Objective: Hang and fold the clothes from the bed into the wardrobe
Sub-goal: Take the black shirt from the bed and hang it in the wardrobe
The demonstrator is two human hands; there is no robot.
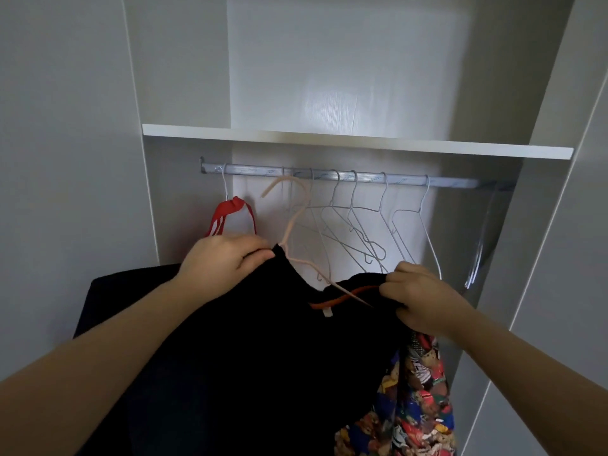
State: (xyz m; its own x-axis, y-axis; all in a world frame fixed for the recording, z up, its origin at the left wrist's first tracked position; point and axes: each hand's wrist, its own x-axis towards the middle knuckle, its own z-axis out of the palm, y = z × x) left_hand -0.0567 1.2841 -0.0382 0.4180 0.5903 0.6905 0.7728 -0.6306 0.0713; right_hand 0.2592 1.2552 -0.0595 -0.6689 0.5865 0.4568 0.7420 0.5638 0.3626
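Both bare forearms reached forward from the lower edge of the view, and between them hung a black fabric garment, held up in front of the open white wardrobe. A pale pink thin hanger sat in its neck opening, with an orange strip along the inner collar. A small white label was sewn there; its writing could not be read.

Inside the wardrobe, under a white shelf, a silver metal rail carried several white wire hangers, a red and white garment at the left end, and a colourful patterned garment lower on the right. The pink hook was close below the rail; whether it touched I could not tell.

The hands were apart. The left hand pinched the left edge of the neck opening, fingers curled. The right hand gripped the right edge in a closed fist.
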